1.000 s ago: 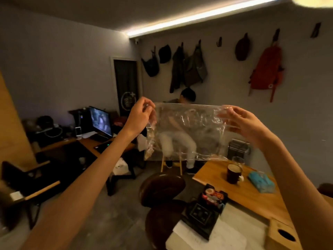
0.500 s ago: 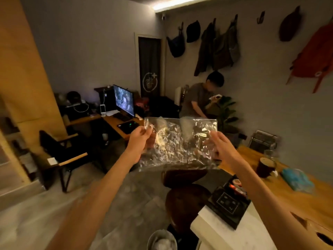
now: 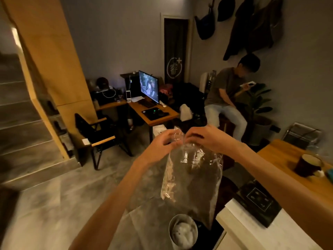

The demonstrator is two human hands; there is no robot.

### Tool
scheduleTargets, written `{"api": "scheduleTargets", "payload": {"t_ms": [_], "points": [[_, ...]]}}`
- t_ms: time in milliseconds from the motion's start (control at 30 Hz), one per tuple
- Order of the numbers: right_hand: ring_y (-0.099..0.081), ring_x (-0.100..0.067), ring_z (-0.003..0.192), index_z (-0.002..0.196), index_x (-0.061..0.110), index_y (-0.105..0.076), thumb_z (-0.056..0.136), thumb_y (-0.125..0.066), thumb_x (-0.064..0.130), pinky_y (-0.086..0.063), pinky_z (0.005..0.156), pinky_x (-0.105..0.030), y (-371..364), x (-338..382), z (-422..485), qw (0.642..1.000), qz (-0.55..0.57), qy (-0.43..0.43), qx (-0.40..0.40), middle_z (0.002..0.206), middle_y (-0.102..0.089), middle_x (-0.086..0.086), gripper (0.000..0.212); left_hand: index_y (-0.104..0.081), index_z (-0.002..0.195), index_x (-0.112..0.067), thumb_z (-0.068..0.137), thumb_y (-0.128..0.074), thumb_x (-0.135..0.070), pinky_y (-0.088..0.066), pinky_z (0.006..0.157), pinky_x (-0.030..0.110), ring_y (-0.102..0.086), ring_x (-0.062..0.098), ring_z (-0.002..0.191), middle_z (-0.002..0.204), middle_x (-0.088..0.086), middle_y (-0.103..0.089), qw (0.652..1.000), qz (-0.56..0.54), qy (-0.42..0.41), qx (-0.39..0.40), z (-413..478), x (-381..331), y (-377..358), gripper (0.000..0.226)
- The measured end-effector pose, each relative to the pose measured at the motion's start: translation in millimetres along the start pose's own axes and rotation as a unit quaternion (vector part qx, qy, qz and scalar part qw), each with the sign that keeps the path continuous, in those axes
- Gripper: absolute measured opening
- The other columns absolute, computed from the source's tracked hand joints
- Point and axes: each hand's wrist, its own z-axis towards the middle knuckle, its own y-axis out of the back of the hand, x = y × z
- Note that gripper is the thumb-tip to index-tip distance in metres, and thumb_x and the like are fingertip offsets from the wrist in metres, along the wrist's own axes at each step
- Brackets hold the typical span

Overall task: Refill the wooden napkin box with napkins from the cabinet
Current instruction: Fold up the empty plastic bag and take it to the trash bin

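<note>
An empty clear plastic wrapper (image 3: 192, 177) hangs in front of me, crinkled and see-through. My left hand (image 3: 163, 143) and my right hand (image 3: 207, 138) pinch its top edge together, fingertips almost touching. The wrapper dangles above a small metal bin (image 3: 182, 231) with crumpled white paper inside. The wooden napkin box and the cabinet are out of view.
A white counter (image 3: 252, 230) with a black box (image 3: 257, 201) lies at lower right, beside a wooden table (image 3: 281, 154) holding a dark mug (image 3: 308, 165). A seated person (image 3: 228, 98) is behind. Desk with monitor (image 3: 148, 86), black chair (image 3: 95, 132) and stairs (image 3: 21, 123) stand left.
My hands dropped lower and came together, folding the wrapper from a flat spread sheet into a hanging bunch. My view swung left and down, bringing the bin into sight.
</note>
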Motion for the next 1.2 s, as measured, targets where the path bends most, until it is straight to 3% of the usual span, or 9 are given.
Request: {"api": "scheduleTargets", "payload": {"t_ms": [200,433,600,700,800,900,1000,1100,1200], "points": [[-0.071,-0.008,0.089,0.121,0.026,-0.058,0.086,-0.057,0.049,-0.059,0.077,-0.026,-5,-23,-27,0.965,0.216,-0.123,-0.083,0.097,-0.073,0.005,0.042,-0.058,0.102,-0.007,0.083,-0.074,-0.011,-0.055,0.059,0.023,-0.067,0.01,0.068,0.086,-0.001,-0.069,0.979,-0.163,0.065,-0.108,2,17,-5,0.026],[-0.072,-0.02,0.087,0.102,0.003,-0.064,0.09,-0.065,0.011,-0.061,0.075,-0.032,-28,-55,-62,0.871,0.381,-0.279,-0.137,0.104,-0.07,-0.021,0.015,-0.057,0.101,-0.01,0.087,-0.07,-0.011,-0.051,0.059,0.027,-0.059,0.011,0.059,0.076,0.003,-0.063,0.969,-0.209,0.083,-0.102,12,38,-14,0.019],[-0.066,-0.028,0.108,0.103,0.008,-0.067,0.093,-0.062,0.02,-0.055,0.084,-0.031,-28,-66,-72,0.819,0.436,-0.293,-0.229,0.109,-0.071,-0.012,0.017,-0.057,0.103,-0.012,0.086,-0.071,-0.012,-0.051,0.056,0.025,-0.058,0.014,0.062,0.084,0.009,-0.062,0.966,-0.225,0.095,-0.084,23,43,-23,0.022],[-0.058,-0.032,0.122,0.128,0.018,-0.055,0.092,-0.055,0.04,-0.051,0.096,-0.042,-41,-69,-78,0.747,0.581,-0.277,-0.17,0.13,-0.062,-0.01,0.042,-0.056,0.1,-0.011,0.086,-0.069,-0.012,-0.05,0.049,0.025,-0.057,0.015,0.057,0.079,0.006,-0.062,0.959,-0.255,0.092,-0.077,28,43,-29,0.02],[-0.062,-0.031,0.115,0.133,0.024,-0.051,0.087,-0.061,0.036,-0.052,0.096,-0.048,-68,-65,-81,0.735,0.596,-0.316,-0.063,0.126,-0.063,-0.01,0.049,-0.058,0.098,-0.012,0.085,-0.07,-0.015,-0.052,0.06,0.025,-0.063,0.013,0.065,0.077,0.0,-0.067,0.952,-0.279,0.104,-0.073,30,42,-33,0.017],[-0.069,-0.023,0.094,0.127,0.014,-0.059,0.089,-0.065,0.02,-0.058,0.081,-0.04,-83,-64,-80,0.738,0.578,-0.326,-0.122,0.11,-0.068,-0.011,0.039,-0.056,0.103,-0.013,0.081,-0.069,-0.032,-0.051,0.075,0.039,-0.064,0.02,0.078,0.08,-0.003,-0.071,0.939,-0.309,0.147,-0.024,32,46,-31,0.032],[-0.069,-0.019,0.083,0.122,0.01,-0.062,0.092,-0.062,0.017,-0.057,0.075,-0.033,-83,-74,-79,0.733,0.552,-0.336,-0.212,0.099,-0.072,-0.009,0.03,-0.04,0.129,-0.03,0.081,-0.071,-0.031,-0.055,0.084,0.043,-0.068,0.027,0.101,0.111,0.004,-0.073,0.921,-0.336,0.194,0.034,25,61,-34,0.057],[-0.071,-0.024,0.09,0.141,0.018,-0.043,0.092,-0.063,0.025,-0.057,0.076,-0.035,-82,-85,-78,0.726,0.543,-0.354,-0.231,0.101,-0.075,-0.008,0.054,-0.018,0.137,-0.056,0.081,-0.073,-0.008,-0.054,0.093,0.049,-0.067,0.032,0.109,0.119,0.014,-0.069,0.927,-0.325,0.179,0.058,10,80,-47,0.092],[-0.07,-0.031,0.104,0.146,0.052,-0.005,0.088,-0.062,0.039,-0.056,0.084,-0.045,-86,-88,-85,0.738,0.552,-0.363,-0.136,0.118,-0.07,-0.013,0.083,-0.03,0.14,-0.052,0.086,-0.064,0.006,-0.053,0.095,0.043,-0.065,0.031,0.111,0.12,0.014,-0.067,0.95,-0.279,0.142,0.003,4,91,-58,0.087]]}}
